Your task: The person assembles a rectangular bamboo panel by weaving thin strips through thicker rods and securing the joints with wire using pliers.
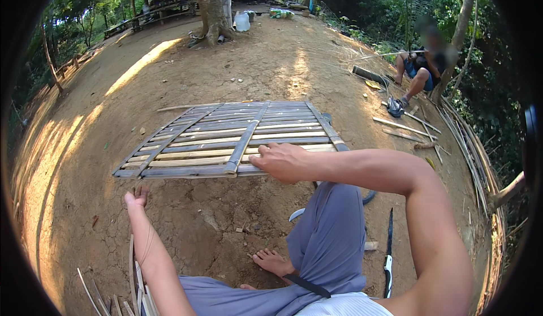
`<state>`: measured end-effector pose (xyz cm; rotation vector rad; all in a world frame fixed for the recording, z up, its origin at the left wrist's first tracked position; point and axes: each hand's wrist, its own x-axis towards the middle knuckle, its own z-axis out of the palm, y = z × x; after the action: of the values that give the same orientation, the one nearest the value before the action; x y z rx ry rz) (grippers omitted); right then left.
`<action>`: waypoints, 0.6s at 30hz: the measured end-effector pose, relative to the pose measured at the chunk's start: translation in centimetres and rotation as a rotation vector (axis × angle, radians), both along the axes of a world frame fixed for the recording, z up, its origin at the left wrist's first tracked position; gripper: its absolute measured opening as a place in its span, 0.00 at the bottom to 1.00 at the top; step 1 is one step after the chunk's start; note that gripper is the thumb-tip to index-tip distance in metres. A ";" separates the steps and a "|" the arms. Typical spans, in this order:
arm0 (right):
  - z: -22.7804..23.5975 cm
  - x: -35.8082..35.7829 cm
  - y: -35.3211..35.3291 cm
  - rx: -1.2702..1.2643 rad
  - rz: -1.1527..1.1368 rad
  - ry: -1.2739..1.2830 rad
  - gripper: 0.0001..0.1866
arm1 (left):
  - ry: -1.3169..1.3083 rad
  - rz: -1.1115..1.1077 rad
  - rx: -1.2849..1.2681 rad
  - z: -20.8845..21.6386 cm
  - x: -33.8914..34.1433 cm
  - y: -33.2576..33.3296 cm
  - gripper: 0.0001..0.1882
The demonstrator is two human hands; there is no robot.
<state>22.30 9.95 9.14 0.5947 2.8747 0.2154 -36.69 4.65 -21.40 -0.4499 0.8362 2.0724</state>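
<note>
A slatted bamboo panel (212,151) lies level in front of me, its lengthwise strips crossed by several split bamboo bars. My right hand (283,162) grips its near edge, right of the middle bar, with the thumb side hidden. Just below the panel's near left corner is my left hand (137,196), palm up, its short-looking fingers apart and off the panel. A thin brown strand (148,241) hangs along my left forearm; where it ends is unclear.
A folding saw (388,254) and a curved blade (296,215) lie by my leg. Bamboo strips (138,287) stand at lower left. A person (421,67) sits at far right near cut bamboo pieces (403,126). A tree trunk (212,10) and clear jug (242,22) stand beyond.
</note>
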 end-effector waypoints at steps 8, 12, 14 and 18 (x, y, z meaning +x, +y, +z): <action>7.3 -0.1 4.0 0.132 -0.152 -0.185 0.33 | -0.016 0.018 0.295 8.5 4.0 7.9 0.23; 12.9 -0.8 6.9 0.426 -0.064 0.018 0.17 | -0.013 0.016 0.409 16.2 -3.0 7.9 0.17; 16.1 0.3 7.8 0.482 -0.136 0.061 0.18 | -0.035 0.071 0.350 18.4 -1.8 8.4 0.17; 20.3 1.5 11.2 0.697 0.036 0.270 0.19 | 0.071 0.151 0.277 23.4 0.1 4.8 0.19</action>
<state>23.75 21.12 29.48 0.7199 3.0230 1.2606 -36.54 9.40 2.02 -0.2960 0.5564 2.3137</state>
